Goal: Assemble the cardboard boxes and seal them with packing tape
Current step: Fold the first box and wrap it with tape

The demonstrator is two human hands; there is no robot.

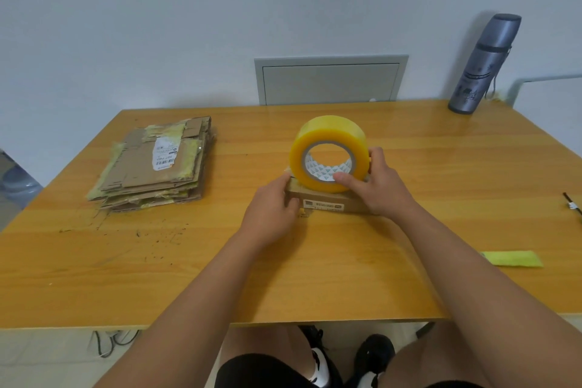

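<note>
A small brown cardboard box (327, 202) with a white label on its near side lies at the middle of the wooden table (283, 277). A big roll of yellowish packing tape (327, 143) stands on edge on top of it. My right hand (376, 184) grips the roll, thumb on its near face and fingers round its right rim. My left hand (272, 211) holds the box's left end, fingers curled over the top edge by the roll's lower left. A stack of flattened cardboard boxes (157, 164) with old tape and a shipping label lies at the left.
A grey flask (482, 66) stands at the table's back right corner by the wall. A yellow-green strip (513, 259) lies near the right front. A dark thin tool (571, 205) pokes in at the right edge. My knees and shoes show under the front edge.
</note>
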